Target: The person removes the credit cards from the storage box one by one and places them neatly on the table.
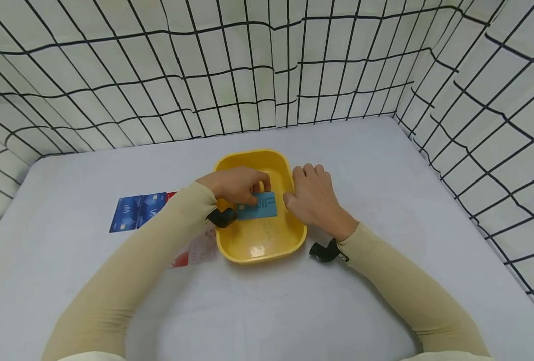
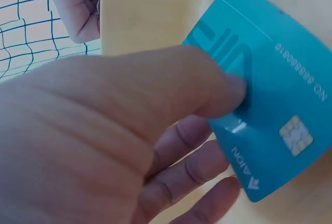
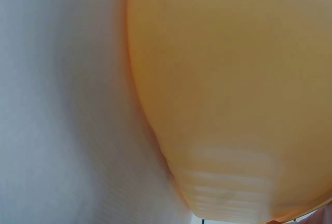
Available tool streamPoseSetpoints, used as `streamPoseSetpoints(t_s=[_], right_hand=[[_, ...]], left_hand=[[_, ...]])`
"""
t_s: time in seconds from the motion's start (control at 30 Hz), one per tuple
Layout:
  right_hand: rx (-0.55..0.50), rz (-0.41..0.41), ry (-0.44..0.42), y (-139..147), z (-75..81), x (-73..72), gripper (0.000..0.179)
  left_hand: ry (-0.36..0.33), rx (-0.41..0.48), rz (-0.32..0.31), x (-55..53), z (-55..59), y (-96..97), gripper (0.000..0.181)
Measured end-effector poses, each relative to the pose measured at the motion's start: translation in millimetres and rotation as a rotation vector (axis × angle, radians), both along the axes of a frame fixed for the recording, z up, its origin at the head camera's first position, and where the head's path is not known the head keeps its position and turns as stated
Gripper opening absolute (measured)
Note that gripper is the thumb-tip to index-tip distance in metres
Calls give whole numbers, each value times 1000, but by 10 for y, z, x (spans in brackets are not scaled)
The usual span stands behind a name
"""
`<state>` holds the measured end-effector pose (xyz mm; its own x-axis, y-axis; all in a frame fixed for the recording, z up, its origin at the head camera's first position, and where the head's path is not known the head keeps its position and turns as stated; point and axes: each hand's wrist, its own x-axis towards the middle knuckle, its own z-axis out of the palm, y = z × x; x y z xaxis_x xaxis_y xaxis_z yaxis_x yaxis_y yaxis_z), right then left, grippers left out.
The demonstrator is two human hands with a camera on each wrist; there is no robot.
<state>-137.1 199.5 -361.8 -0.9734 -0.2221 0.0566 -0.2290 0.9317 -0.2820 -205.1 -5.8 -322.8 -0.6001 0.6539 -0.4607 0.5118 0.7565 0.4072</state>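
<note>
My left hand (image 1: 237, 184) pinches a teal chip card (image 1: 267, 205) over the inside of a yellow plastic basin (image 1: 257, 245). In the left wrist view, the thumb lies across the printed face of the card (image 2: 285, 89), with the other fingers beneath its edge. The chip and a printed number show on that face. My right hand (image 1: 314, 198) grips the basin's right rim, its fingers curled at the edge. The right wrist view is mostly filled by the basin's outer wall (image 3: 223, 79), with a bit of the hand in the lower right corner.
Two blue cards (image 1: 126, 213) lie left of the basin, with a red card (image 1: 171, 194) beside them, partly behind the left sleeve. Nearer me lies a pale pink card (image 1: 203, 246), also partly covered. Black wire grid (image 1: 248, 70) borders the white table (image 1: 361, 311) at back and sides.
</note>
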Motion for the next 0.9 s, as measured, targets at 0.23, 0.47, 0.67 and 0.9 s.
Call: streamPoseSetpoints(t_s=[0.23, 0.47, 0.67, 0.9], right_hand=[[-11, -14, -18, -13, 9, 5, 23], [-6, -20, -23, -17, 0, 7, 25], [-7, -16, -24, -29, -4, 10, 24], [-14, -11, -23, -28, 19, 18, 25]], left_hand=[[39, 3, -2, 12, 67, -54, 36], [73, 26, -29, 40, 129, -91, 36], [90, 42, -38, 114, 212, -99, 34], [108, 44, -43, 182, 282, -88, 36]])
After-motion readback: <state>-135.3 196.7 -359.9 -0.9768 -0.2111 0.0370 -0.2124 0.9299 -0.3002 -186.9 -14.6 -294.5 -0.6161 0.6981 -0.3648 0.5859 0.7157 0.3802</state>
